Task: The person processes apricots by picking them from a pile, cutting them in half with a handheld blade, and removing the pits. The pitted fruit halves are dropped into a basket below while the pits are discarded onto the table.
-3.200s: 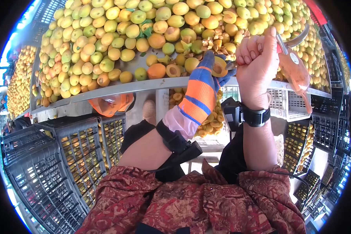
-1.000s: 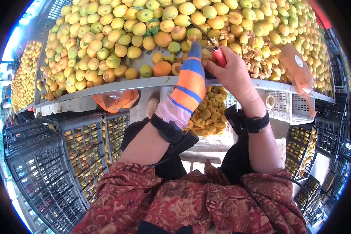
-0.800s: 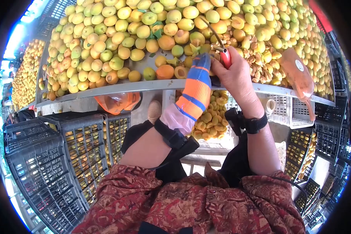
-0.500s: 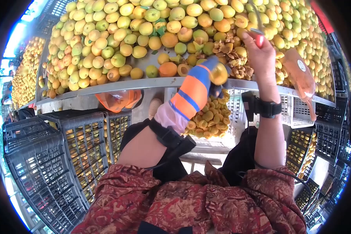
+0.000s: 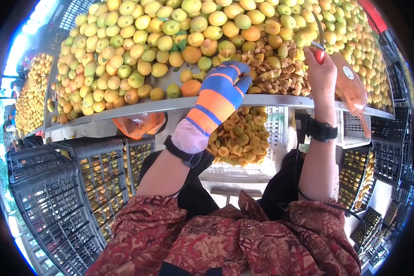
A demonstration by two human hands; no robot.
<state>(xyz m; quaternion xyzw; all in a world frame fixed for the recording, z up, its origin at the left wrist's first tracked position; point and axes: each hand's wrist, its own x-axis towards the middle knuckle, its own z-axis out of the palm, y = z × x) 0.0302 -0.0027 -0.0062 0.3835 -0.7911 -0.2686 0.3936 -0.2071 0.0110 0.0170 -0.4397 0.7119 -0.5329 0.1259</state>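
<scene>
My left hand point(image 5: 223, 89), in an orange and blue striped knit glove, is over the table's metal rim point(image 5: 170, 105). Its thumb and fingertips are apart, with no fruit visible between them. Beside them lies a heap of brown pits and fruit pieces point(image 5: 280, 69). My bare right hand point(image 5: 322, 73) grips a knife point(image 5: 319, 53) by its red handle, the thin curved blade pointing away from me. Yellow-orange apricots point(image 5: 124, 55) are piled across the table. Below the rim, apricot halves point(image 5: 241, 138) fill a white crate point(image 5: 275, 129).
Black plastic crates point(image 5: 50, 198) with fruit stand at the left, and more crates point(image 5: 354, 177) at the right. A pinkish translucent object with a round label point(image 5: 352, 89) lies at the table's right edge. An orange item point(image 5: 140, 125) is beneath the rim.
My left hand has moved up and left from above the crate, and the apricot piece at its fingers is no longer seen there. My right hand, with the knife, has shifted slightly right.
</scene>
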